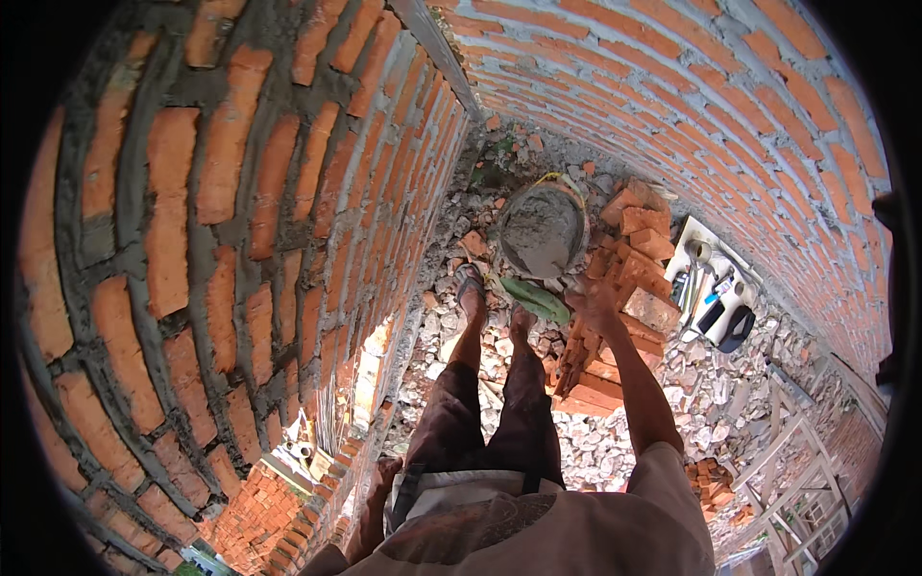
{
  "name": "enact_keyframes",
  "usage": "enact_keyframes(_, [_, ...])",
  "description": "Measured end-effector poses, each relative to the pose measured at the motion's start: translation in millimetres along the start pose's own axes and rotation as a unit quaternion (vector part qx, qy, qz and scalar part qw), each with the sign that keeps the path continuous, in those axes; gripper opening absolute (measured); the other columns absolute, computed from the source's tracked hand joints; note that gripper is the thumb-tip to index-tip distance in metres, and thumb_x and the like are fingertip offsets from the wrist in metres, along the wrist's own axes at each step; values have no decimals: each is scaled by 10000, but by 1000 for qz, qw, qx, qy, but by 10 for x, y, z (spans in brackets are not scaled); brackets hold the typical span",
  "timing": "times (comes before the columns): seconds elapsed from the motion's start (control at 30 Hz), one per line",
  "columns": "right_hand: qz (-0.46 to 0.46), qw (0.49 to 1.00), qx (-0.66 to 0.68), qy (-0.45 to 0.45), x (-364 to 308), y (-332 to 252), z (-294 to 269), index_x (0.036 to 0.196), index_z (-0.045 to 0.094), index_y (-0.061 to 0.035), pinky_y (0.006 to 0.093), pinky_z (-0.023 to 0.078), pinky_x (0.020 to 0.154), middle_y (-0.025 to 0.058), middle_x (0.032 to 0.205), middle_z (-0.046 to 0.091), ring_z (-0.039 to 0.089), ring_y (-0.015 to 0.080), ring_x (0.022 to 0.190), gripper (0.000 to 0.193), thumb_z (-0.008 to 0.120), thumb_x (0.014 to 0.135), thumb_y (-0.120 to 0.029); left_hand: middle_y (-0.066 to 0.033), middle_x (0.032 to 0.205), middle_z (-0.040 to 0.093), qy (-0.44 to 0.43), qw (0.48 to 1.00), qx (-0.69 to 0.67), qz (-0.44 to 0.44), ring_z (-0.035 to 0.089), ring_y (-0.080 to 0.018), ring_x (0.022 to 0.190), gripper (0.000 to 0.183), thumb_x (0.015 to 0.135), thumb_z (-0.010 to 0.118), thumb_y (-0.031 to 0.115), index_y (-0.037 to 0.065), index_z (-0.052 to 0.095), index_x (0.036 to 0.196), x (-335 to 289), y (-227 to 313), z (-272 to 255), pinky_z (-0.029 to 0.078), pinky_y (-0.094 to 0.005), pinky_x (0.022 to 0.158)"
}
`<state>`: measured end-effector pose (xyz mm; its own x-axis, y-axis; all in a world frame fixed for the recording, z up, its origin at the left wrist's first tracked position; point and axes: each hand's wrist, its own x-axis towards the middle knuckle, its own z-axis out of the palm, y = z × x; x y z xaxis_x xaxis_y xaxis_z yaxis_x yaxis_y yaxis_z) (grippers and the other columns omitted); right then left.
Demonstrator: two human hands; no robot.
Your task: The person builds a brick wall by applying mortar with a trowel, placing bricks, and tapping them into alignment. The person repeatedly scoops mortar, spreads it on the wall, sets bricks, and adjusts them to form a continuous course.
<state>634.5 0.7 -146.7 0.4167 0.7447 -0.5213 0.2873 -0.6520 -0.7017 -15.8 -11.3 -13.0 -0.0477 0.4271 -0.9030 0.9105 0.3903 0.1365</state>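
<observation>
My right hand (594, 305) reaches down between a round bucket of wet grey mortar (538, 230) and a stack of orange bricks (634, 269). Its fingers look curled; what they hold, if anything, is too small to make out. Just left of the fingertips, in front of the bucket, lies a long flat green thing (535, 300) whose kind is unclear. My left hand (387, 470) hangs low by my left hip, close to the brick wall (221, 278). Its fingers are mostly hidden. Fresh dark mortar fills the joints of that wall.
A second brick wall (663, 86) meets the left one at a corner. Broken rubble (615, 451) covers the ground around my feet. Right of the bricks lies a white tray (706, 240) holding small items. A wooden frame (792, 480) stands at lower right.
</observation>
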Motion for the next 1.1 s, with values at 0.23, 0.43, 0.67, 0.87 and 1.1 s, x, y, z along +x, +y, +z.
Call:
enact_keyframes(0.23, [-269,946,-134,-121,-842,-2664,-2187,1033,669,63,393,498,692,150,783,669,638,306,714,310,736,807,-139,-115,678,637,110,919,274,262,636,-287,609,225,934,536,259,103,678,855,205,626,126,480,-436,546])
enact_keyframes(0.43, [-230,941,-116,-218,-1710,-5002,-2983,891,712,8,284,408,513,6,639,580,485,65,567,196,751,741,-112,-169,561,584,172,969,6,179,573,-370,553,568,924,552,474,13,616,599,166,1010,287,458,-494,580])
enact_keyframes(0.67, [-549,822,-132,-66,-2297,-6930,-2846,937,718,12,292,439,491,38,669,616,560,92,587,292,759,758,-214,-128,551,625,192,943,-150,225,617,-305,546,575,975,508,423,20,652,590,141,1045,260,500,-456,622])
enact_keyframes(0.87, [-704,428,-464,327,-2474,-7656,-2326,1098,671,-66,373,559,641,88,820,640,643,231,710,227,665,896,-169,-128,539,607,229,921,-214,231,608,-296,517,485,963,542,355,44,645,606,323,713,372,507,-447,571])
enact_keyframes(1.1, [-609,632,-380,293,-3132,-7669,-2183,1131,660,-3,426,537,665,146,856,639,646,273,730,346,671,912,-270,-138,551,609,164,942,-255,143,608,-294,514,452,957,547,335,36,640,631,367,474,295,511,-446,566])
